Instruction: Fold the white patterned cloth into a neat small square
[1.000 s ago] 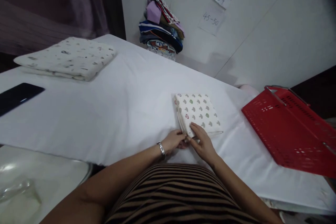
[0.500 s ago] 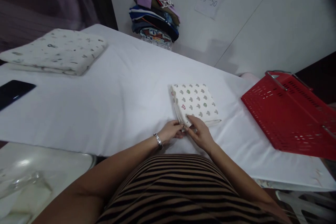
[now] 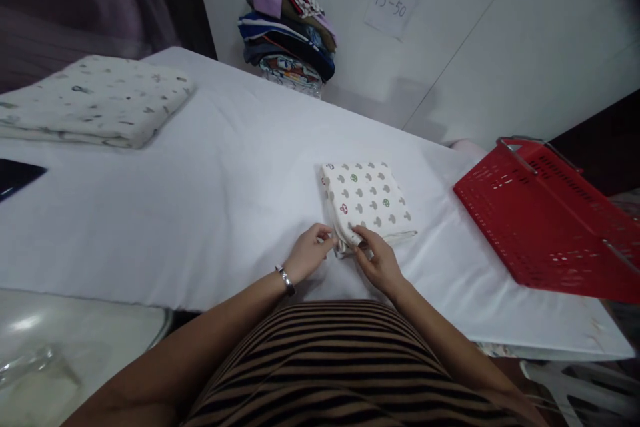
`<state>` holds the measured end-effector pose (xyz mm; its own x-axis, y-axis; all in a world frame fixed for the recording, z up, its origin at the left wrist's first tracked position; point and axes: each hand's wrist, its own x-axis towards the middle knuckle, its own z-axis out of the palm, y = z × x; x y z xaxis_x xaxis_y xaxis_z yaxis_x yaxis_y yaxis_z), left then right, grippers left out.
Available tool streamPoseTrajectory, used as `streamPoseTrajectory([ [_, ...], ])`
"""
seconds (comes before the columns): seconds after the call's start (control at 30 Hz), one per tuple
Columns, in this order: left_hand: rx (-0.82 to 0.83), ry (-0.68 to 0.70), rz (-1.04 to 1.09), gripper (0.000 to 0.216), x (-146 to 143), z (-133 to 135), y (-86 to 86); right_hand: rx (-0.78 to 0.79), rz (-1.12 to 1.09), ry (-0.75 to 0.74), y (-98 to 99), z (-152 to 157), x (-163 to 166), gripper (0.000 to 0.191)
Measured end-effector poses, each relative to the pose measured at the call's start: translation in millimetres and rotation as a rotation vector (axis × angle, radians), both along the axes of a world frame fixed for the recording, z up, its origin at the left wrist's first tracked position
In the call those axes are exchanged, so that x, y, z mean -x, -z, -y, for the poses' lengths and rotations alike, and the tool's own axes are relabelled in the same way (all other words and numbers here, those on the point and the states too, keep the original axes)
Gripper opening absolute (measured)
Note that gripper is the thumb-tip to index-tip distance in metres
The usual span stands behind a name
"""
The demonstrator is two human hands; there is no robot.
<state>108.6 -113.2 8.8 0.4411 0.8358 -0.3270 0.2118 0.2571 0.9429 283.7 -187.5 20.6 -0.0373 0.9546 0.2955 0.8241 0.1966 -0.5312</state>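
A small folded white cloth (image 3: pixel 367 197) printed with grey, red and green shapes lies on the white table cover (image 3: pixel 210 193) just in front of me. My left hand (image 3: pixel 309 255), with a silver bracelet at the wrist, pinches the cloth's near left corner. My right hand (image 3: pixel 377 259) has its fingers curled onto the near edge of the same cloth, thumb under the fold. Both hands meet at that corner.
A larger folded patterned blanket (image 3: pixel 95 100) lies at the far left. A stack of coloured fabrics (image 3: pixel 287 27) leans against the wall. A red plastic basket (image 3: pixel 545 220) lies on the right. A dark phone (image 3: pixel 15 175) sits at the left edge. Paper notes (image 3: pixel 393 3) hang on the wall.
Both hands stay at the cloth's near corner, with the left fingers pinching it more tightly. The view has shifted slightly left and down.
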Motion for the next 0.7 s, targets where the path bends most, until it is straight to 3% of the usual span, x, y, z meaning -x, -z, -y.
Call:
streamPoseTrajectory([
  [0.1,0.011,0.082,0.037,0.020,-3.1,-1.3,-4.8,-0.029,0.000,-0.014,3.5,0.0,0.0,0.045],
  [0.23,0.122,0.173,0.103,0.026,-11.1,1.2,-7.2,-0.131,0.089,-0.058,6.8,0.5,-1.3,0.049],
  [0.4,0.269,0.163,0.175,0.031,-17.4,3.6,-11.9,-0.126,0.106,-0.057,8.4,3.3,-1.5,0.045],
  [0.57,0.321,0.171,0.202,0.029,-20.7,6.3,-17.7,-0.117,0.095,-0.078,8.8,4.5,0.1,0.043],
  [0.7,0.333,0.157,0.189,0.035,-22.1,7.7,-12.7,-0.107,0.119,-0.097,9.6,5.0,1.4,0.043],
])
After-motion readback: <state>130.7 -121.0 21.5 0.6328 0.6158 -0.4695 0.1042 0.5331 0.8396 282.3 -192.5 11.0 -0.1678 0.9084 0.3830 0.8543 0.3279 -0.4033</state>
